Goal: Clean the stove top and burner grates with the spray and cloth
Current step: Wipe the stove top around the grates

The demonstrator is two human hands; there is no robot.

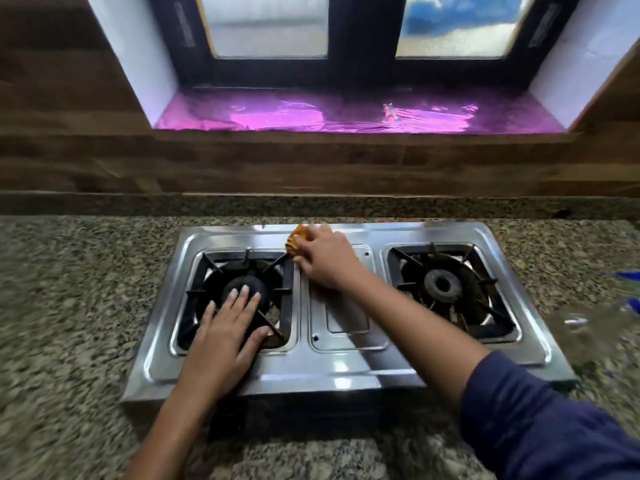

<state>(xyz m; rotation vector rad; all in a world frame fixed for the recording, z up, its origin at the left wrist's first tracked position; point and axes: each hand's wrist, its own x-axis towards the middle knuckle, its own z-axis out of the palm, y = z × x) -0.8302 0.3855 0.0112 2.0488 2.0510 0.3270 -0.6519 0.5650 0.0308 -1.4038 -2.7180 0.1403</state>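
Speckled granite worktop carries a steel two-burner stove top. Left hand lies palm down on the left grate, fingers straight and slightly spread, holding nothing. The fingertips reach onto the left burner cap and the thumb lies out along a near grate prong.

Just right of those fingertips and further back, the right hand sits on the stove top's centre strip between the two burners. Its fingers are curled, bunching an orange cloth. The cloth pokes out on the left of the fingers, near the back rim and touching the steel by the left grate's rear right corner. A dark blue sleeve covers that upper arm.

Well right of the fingers are the right grate and right burner, both untouched. A blurred blue object sits at the far right edge; can't tell what it is.
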